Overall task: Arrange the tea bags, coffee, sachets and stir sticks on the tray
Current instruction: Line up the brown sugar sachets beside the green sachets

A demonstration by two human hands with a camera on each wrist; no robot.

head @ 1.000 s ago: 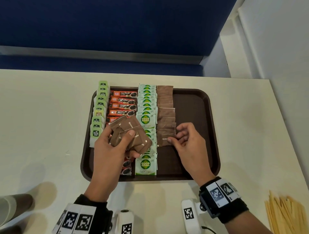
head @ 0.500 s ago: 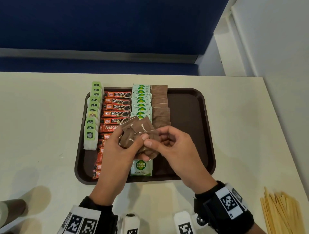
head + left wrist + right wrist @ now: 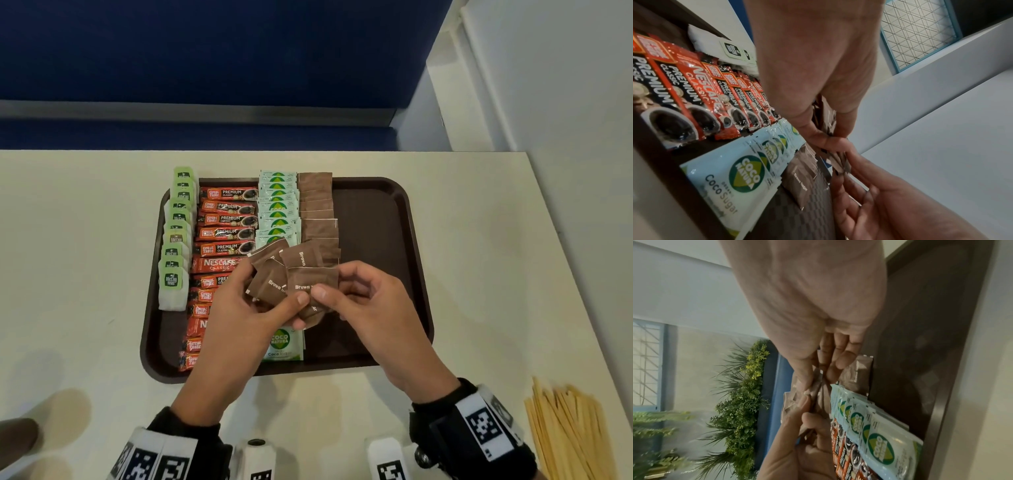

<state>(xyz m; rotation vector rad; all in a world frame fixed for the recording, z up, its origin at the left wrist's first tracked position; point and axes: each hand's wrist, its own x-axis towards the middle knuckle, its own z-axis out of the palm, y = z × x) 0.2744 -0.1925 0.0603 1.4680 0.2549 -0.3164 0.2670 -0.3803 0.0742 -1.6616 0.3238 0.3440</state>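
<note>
From my head, my left hand grips a fan of brown sugar sachets above the tray, and my right hand pinches the front one. Tea bags, coffee sticks and coco sugar sachets lie in rows on the tray; stir sticks lie on the counter.

At my left wrist, fingers clamp the sachets.

At my right wrist, thumb and fingertips nip a sachet edge.
</note>
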